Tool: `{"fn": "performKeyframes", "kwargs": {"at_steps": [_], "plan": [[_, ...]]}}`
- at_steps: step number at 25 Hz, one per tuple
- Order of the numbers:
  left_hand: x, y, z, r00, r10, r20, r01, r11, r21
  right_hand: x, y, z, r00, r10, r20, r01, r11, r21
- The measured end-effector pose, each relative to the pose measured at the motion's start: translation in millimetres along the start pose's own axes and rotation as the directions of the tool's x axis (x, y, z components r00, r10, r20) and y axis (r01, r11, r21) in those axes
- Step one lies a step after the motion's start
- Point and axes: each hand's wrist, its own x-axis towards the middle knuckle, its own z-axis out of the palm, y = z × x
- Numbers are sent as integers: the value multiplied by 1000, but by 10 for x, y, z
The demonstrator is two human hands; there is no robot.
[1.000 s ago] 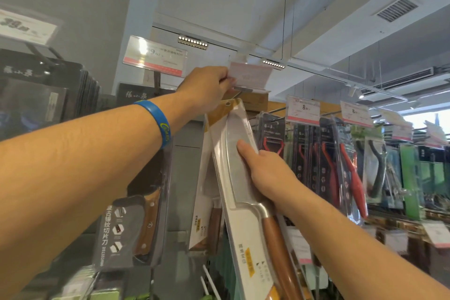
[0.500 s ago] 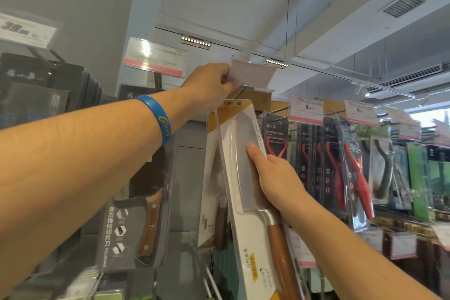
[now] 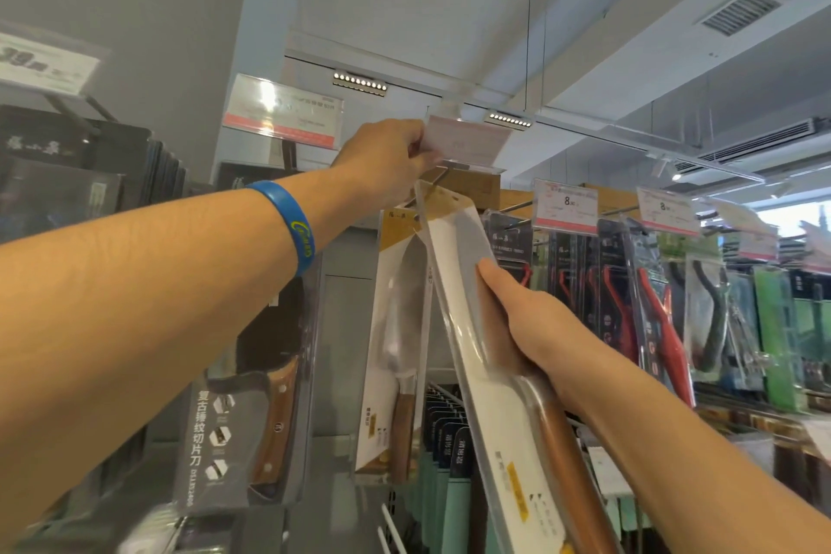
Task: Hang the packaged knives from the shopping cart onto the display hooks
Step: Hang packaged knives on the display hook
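Note:
A packaged knife (image 3: 467, 283) in a white card with a gold top and a wooden handle is tilted, its top edge at the display hook (image 3: 438, 173). My right hand (image 3: 526, 324) grips the pack from behind at the blade. My left hand (image 3: 386, 166), with a blue wristband on the wrist, pinches the price tag (image 3: 467, 139) at the hook's tip and lifts it. Behind, a like packaged knife (image 3: 395, 342) hangs on the same hook. The shopping cart is out of view.
A dark-packed cleaver (image 3: 256, 409) hangs at the left under my forearm. Black boxes (image 3: 67, 175) fill the far-left hooks. Red-handled tools (image 3: 652, 297) in packs hang at the right under 8-yuan tags (image 3: 566, 202). More packs (image 3: 449, 432) hang lower down.
My right hand has raised the pack, so its top now sits at the hook. My left hand has kept the price tag lifted.

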Motion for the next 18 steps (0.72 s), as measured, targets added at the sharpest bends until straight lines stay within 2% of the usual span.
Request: {"fn": "performKeyframes", "kwargs": {"at_steps": [1, 3, 8, 10, 14, 18], "plan": [[0, -2, 6, 1000, -4, 3, 4, 1000, -2, -2, 42, 15, 999, -28, -36, 24, 994, -104], [12, -5, 22, 1000, -13, 3, 13, 1000, -14, -10, 61, 63, 997, -51, -64, 39, 982, -182], [-6, 1, 9, 1000, -26, -5, 26, 999, 19, 138, 68, 210, 999, -23, -26, 19, 989, -145], [-40, -8, -2, 1000, -23, 7, 23, 1000, 21, 260, 114, 332, 999, -45, -9, 43, 982, -181], [-92, 2, -24, 999, -13, 32, 12, 1000, 22, 472, 69, 607, 998, 32, 55, -23, 988, -151], [-213, 11, -66, 1000, -23, 17, 23, 999, -28, 674, 135, 759, 996, 31, 84, 6, 913, -409]]}}
